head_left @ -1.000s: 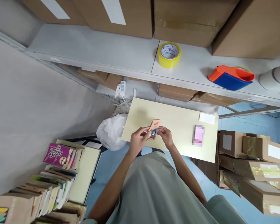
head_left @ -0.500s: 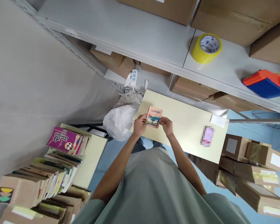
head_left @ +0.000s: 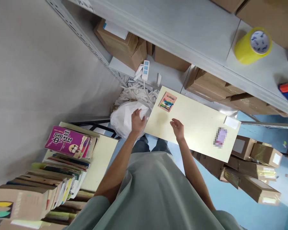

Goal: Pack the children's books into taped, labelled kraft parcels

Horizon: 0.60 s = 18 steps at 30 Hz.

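Observation:
A small pinkish book with a tree picture on its cover lies flat near the far left corner of the cream table. My left hand is off the table's left edge, in front of a white plastic bag. Its fingers are apart and hold nothing. Over the table, nearer to me than the book, my right hand has its fingers bent but apart, with nothing in them. Neither hand touches the book.
Books, a purple one on top, fill a side table at left. A shelf with yellow tape crosses the back; a power strip lies below. Cartons are stacked at right. A blurred pinkish item lies on the table.
Both hands held the book before; now it lies on the table at the far left and both have let go. My left hand has moved left, towards the bag. The view has turned.

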{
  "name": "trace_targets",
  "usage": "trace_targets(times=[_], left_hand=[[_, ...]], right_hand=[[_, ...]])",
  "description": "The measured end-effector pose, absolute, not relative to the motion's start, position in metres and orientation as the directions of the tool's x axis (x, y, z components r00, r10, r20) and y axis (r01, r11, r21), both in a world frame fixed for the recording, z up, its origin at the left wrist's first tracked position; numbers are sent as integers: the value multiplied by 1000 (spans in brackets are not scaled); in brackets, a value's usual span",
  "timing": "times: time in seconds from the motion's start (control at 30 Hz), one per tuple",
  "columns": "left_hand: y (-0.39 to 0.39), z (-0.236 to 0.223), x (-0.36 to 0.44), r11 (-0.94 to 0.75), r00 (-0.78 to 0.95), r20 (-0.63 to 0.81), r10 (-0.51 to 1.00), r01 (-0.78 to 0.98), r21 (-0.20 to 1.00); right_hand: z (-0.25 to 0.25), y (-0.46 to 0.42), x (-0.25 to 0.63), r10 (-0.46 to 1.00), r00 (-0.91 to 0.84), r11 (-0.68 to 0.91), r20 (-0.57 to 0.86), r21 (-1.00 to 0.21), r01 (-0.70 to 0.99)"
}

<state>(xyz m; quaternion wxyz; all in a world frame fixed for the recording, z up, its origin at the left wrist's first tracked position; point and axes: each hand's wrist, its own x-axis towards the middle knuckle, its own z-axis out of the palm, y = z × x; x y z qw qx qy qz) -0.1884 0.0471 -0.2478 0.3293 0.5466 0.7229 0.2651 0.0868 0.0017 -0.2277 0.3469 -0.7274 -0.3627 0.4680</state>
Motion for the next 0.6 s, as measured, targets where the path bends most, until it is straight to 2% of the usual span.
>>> trace_targets(times=[0.17, 0.3, 0.47, 0.6], left_hand=[[32, -284, -260, 490, -408, -284, 868, 605, 627], [39, -294, -289, 601, -391, -457, 799, 536, 592], [42, -280, -307, 570, -360, -443, 821, 483, 664], [31, -241, -317, 438, -306, -351, 885, 286, 852]], right_hand=[[-240, -41, 50, 798, 317, -583, -513, -790, 189], [-241, -46, 23, 783, 326, -594, -529, -791, 143], [-230, -28, -5, 807, 283, -568, -518, -813, 130], [-212, -7, -34, 835, 192, -539, -515, -837, 98]])
